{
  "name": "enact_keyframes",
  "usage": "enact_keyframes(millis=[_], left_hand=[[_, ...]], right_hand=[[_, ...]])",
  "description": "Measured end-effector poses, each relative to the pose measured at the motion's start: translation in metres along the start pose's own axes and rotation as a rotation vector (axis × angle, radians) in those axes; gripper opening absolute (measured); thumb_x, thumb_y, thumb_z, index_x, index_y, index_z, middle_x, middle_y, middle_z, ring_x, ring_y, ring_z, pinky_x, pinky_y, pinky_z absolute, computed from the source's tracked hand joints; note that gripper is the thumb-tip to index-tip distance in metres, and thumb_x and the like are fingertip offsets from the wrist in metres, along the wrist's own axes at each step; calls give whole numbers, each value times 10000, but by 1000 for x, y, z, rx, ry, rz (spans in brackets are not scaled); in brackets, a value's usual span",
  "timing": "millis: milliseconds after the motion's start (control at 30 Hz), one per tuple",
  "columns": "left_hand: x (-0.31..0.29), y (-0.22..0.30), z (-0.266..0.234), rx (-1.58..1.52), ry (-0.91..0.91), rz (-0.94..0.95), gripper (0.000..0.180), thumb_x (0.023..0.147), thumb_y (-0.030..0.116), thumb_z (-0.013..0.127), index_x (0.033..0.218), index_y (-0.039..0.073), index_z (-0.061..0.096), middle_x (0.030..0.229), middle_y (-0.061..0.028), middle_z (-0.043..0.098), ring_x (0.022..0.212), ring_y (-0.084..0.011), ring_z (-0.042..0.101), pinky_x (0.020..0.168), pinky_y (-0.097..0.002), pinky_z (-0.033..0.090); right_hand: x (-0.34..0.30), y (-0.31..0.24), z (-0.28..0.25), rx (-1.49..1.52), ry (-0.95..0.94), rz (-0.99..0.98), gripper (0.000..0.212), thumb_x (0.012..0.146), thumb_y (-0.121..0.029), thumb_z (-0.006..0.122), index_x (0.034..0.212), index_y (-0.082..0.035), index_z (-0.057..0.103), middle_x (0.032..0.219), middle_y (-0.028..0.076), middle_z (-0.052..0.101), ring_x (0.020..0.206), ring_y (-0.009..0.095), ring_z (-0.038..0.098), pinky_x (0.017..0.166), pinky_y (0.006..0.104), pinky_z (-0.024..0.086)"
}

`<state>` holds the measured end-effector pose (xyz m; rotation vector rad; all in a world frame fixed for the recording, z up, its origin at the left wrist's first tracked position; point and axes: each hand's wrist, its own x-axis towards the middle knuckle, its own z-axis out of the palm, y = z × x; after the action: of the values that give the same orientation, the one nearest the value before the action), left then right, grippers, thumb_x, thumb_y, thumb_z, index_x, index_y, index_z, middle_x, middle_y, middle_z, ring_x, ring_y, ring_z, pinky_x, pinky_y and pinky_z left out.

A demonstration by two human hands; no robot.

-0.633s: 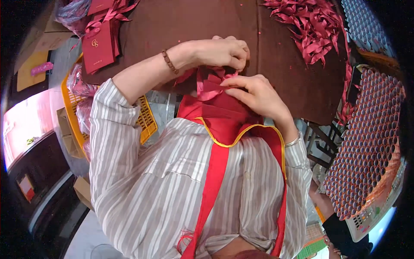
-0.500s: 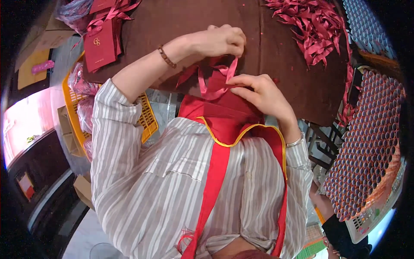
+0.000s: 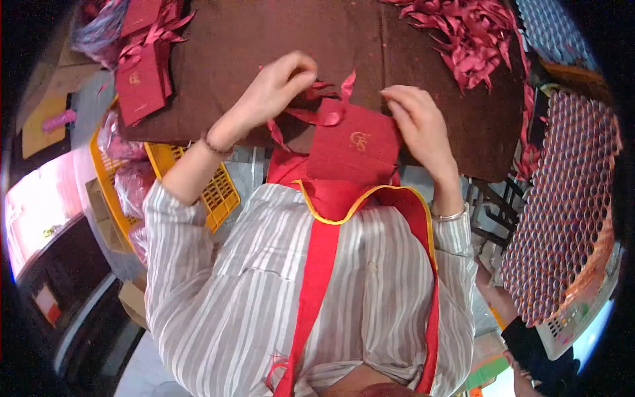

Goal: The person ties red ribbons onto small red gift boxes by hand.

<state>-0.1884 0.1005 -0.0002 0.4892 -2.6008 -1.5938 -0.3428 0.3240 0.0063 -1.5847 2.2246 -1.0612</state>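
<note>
A dark red pouch or gift bag (image 3: 354,149) with a gold emblem lies against my lap at the near table edge. At its upper left sits a tied pink-red satin ribbon (image 3: 329,118), its loose ends spreading left and upward. My left hand (image 3: 281,79) is raised above and left of the bag, fingers curled and tips close to the thumb; whether anything thin is pinched there is hidden. Beside the bag's upper right corner, my right hand (image 3: 417,122) hovers with thumb and forefinger slightly apart and nothing visible between them.
A brown-covered table (image 3: 317,40) is in front. Red bags (image 3: 142,86) with ribbons are stacked at its left; a heap of cut ribbons (image 3: 466,46) lies at the right. Yellow crates (image 3: 215,188) stand at left, and a rack of small round pieces (image 3: 562,205) at right.
My hands have moved apart, the left one left and the right one slightly up and right. The ribbon loop has left my fingers' span, and the bag's emblem face now shows.
</note>
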Motion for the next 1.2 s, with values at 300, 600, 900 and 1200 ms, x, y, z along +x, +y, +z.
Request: enact_keyframes(millis=[300, 600, 900, 1200], left_hand=[[-57, -24, 24, 715, 139, 317, 407, 728, 137, 648, 1113, 100, 520, 1161, -110, 473, 1075, -299, 454, 879, -412, 344], [-69, 11, 23, 151, 183, -20, 448, 801, -48, 523, 1225, 66, 432, 846, -82, 557, 642, -188, 544, 568, -252, 432], [-65, 64, 45, -653, -178, -93, 400, 837, 50, 577, 1216, 17, 454, 1057, -67, 570, 794, -123, 569, 717, -260, 467], [-51, 60, 46, -61, -110, 181, 241, 828, 20, 525, 1062, 24, 581, 890, -127, 626, 828, -254, 620, 751, -317, 481]], right_hand=[[-41, 8, -9, 149, 55, 356, 188, 877, -97, 524, 1016, 5, 599, 897, 82, 628, 832, 148, 595, 727, 248, 448], [-47, -43, 24, 841, -430, 732, 246, 886, -125, 540, 1098, -8, 580, 916, 67, 643, 803, 93, 594, 705, 227, 486], [-40, -58, 67, 1161, -332, 367, 584, 684, -151, 760, 1147, -32, 424, 1058, 70, 506, 1007, 170, 494, 863, 311, 405], [-59, -48, 14, 1289, -428, 601, 456, 732, -71, 683, 1148, -6, 508, 1202, 111, 511, 1123, 180, 466, 948, 320, 363]])
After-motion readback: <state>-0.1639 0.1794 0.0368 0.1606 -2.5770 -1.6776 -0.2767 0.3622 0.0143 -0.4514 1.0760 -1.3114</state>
